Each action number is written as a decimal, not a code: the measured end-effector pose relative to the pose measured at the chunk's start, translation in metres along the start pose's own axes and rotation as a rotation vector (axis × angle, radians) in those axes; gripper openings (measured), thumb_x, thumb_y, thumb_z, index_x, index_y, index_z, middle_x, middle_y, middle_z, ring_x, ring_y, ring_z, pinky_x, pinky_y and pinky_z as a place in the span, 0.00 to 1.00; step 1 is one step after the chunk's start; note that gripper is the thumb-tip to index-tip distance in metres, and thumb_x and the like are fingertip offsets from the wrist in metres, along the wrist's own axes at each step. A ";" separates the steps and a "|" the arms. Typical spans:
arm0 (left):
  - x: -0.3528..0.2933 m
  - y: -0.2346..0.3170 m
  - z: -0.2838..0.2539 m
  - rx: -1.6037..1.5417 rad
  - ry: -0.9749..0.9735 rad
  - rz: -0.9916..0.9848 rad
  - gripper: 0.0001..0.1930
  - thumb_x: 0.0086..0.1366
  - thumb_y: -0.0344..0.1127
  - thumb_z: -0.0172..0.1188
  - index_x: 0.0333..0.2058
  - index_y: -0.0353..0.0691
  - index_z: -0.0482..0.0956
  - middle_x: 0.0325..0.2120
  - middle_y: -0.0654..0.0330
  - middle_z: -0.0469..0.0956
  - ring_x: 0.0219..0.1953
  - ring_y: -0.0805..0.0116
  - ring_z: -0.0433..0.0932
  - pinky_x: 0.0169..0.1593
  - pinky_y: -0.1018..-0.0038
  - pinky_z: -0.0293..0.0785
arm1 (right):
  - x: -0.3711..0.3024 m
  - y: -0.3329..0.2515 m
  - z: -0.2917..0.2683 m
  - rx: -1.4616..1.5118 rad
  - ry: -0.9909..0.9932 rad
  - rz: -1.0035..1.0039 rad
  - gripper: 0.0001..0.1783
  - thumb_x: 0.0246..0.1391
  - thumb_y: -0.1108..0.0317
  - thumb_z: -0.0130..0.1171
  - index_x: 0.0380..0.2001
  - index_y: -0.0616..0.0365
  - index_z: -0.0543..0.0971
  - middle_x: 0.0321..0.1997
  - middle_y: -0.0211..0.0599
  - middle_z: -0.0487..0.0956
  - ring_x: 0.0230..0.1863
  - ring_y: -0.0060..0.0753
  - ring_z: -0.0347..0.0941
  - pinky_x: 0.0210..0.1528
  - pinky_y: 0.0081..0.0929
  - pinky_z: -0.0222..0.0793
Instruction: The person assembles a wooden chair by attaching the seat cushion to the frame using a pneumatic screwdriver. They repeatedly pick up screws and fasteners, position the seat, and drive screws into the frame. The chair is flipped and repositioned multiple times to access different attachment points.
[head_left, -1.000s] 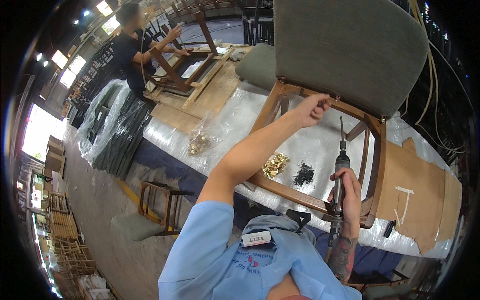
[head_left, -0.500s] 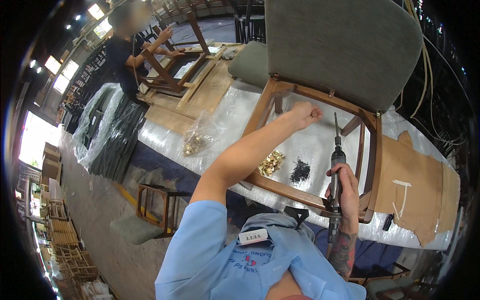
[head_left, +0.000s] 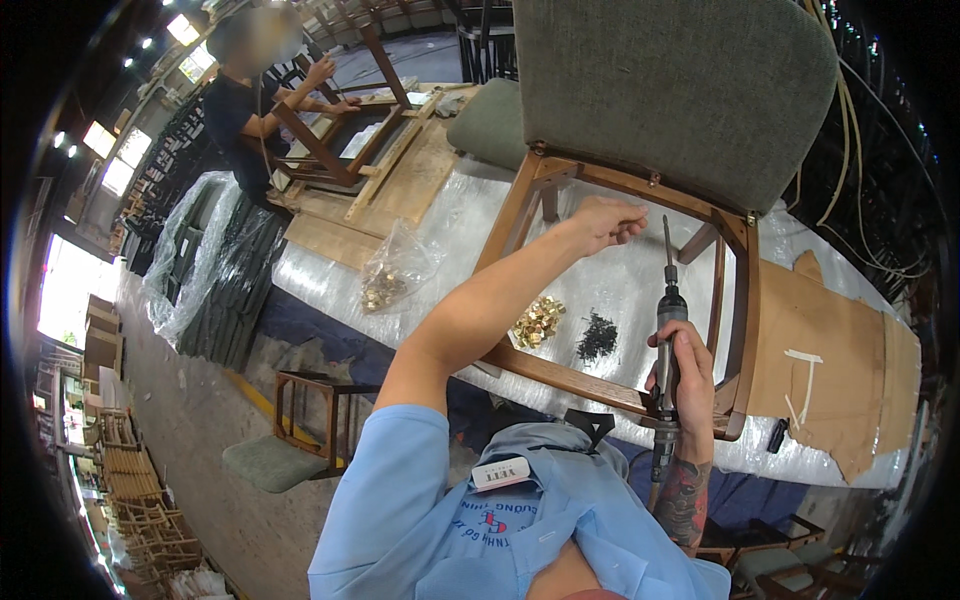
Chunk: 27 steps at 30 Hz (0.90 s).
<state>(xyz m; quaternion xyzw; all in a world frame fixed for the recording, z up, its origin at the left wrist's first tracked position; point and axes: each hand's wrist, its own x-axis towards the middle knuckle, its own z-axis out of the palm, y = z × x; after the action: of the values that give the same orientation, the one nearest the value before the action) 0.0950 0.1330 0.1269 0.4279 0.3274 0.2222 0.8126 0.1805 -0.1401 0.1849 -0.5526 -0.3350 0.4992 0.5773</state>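
My right hand (head_left: 684,382) is wrapped around a dark inline power screwdriver (head_left: 670,318), its long bit pointing away from me. Close to the bit's tip, my left hand (head_left: 608,222) has its fingertips pinched together; what they hold, if anything, is too small to make out. Both hands are over a brown wooden chair frame (head_left: 575,379), with a grey-green upholstered panel (head_left: 672,105) standing at its far side. Small metal brackets (head_left: 654,180) sit along the frame's far rail. Inside the frame lie a pile of brass-coloured brackets (head_left: 539,322) and a heap of black screws (head_left: 597,337).
A clear bag of metal parts (head_left: 384,287) lies left of the frame. Torn cardboard (head_left: 822,360) covers the table's right side. At the back left, a person (head_left: 240,110) handles another chair frame (head_left: 335,150). Wrapped dark panels (head_left: 205,275) and a chair (head_left: 285,445) stand on the floor.
My left hand has turned, its pinched fingertips now nearer the bit's tip. My right hand keeps its hold on the power screwdriver. The whole view has shifted slightly.
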 end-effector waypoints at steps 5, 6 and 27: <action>0.005 -0.005 -0.002 -0.019 0.119 0.048 0.12 0.62 0.37 0.69 0.36 0.34 0.79 0.28 0.60 0.80 0.27 0.77 0.74 0.29 0.80 0.68 | -0.001 0.000 0.001 0.010 -0.008 -0.003 0.16 0.70 0.57 0.44 0.41 0.57 0.75 0.37 0.32 0.72 0.23 0.20 0.72 0.24 0.17 0.69; 0.007 -0.006 -0.003 -0.040 0.142 0.061 0.12 0.61 0.36 0.70 0.34 0.34 0.80 0.27 0.60 0.80 0.26 0.77 0.73 0.27 0.80 0.68 | -0.001 -0.001 0.001 0.008 -0.008 -0.005 0.16 0.70 0.57 0.44 0.41 0.58 0.75 0.37 0.32 0.72 0.23 0.20 0.72 0.25 0.17 0.70; -0.010 0.002 0.019 -0.134 -0.097 0.022 0.10 0.65 0.41 0.66 0.32 0.42 0.78 0.23 0.69 0.73 0.21 0.82 0.66 0.28 0.81 0.64 | 0.001 0.000 0.001 -0.060 -0.058 -0.004 0.17 0.71 0.56 0.41 0.40 0.57 0.73 0.36 0.36 0.76 0.17 0.19 0.72 0.18 0.15 0.66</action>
<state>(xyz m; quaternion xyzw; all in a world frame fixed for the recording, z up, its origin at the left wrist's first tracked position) 0.1018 0.1174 0.1404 0.3863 0.2674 0.2313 0.8519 0.1802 -0.1392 0.1846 -0.5544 -0.3675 0.5037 0.5513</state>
